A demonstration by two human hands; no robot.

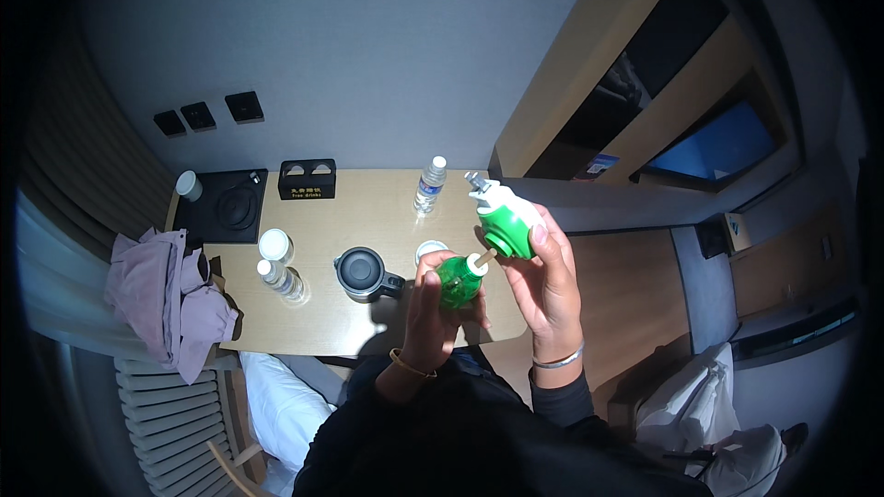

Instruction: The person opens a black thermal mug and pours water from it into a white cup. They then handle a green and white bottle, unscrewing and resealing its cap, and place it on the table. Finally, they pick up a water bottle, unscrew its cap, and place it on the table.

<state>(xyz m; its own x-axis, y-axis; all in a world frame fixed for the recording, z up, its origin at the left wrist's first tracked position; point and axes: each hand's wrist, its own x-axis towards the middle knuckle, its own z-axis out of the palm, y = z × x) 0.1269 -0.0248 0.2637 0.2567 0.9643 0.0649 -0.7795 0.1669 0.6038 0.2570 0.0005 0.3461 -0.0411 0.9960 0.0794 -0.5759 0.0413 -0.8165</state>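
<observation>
My left hand (429,304) grips a small translucent green bottle (458,283) with a white neck, tilted to the upper right. A tan stick-like piece (486,257) stands out of its neck and reaches towards the underside of a green and white device (507,224), whose round green opening faces down. Whether the stick touches the device I cannot tell. My right hand (552,269) is closed around the device from the right. Both hands are over the right part of the wooden table (318,331). A white round cup or lid (431,248) lies partly hidden behind my left hand.
An electric kettle (362,273) stands mid-table. Near it are a water bottle (282,281), a white cup (275,246) and a black drinks holder (307,179). Another water bottle (429,186) stands near the wall. A black tray (221,224) and a mauve garment (155,290) are at the left.
</observation>
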